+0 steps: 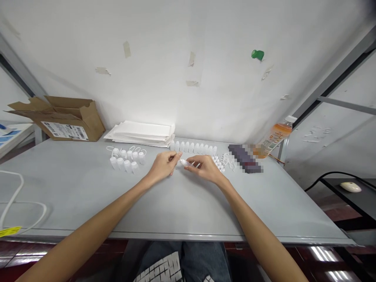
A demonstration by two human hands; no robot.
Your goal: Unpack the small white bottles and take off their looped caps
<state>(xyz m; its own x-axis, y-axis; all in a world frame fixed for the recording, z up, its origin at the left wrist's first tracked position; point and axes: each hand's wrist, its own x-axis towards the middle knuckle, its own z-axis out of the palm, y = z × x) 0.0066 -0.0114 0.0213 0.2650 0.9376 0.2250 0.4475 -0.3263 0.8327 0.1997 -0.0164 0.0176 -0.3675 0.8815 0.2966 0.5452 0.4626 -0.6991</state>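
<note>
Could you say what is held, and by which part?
The right hand pinches a small white plastic bottle by its body; the left hand's hold is unclear.

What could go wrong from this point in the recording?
The small white bottle held between the left hand and right hand might slip and roll across the smooth table. The upright row of bottles stands just behind the hands and could be knocked over. The small white pieces beside the right hand could also get scattered.
</note>
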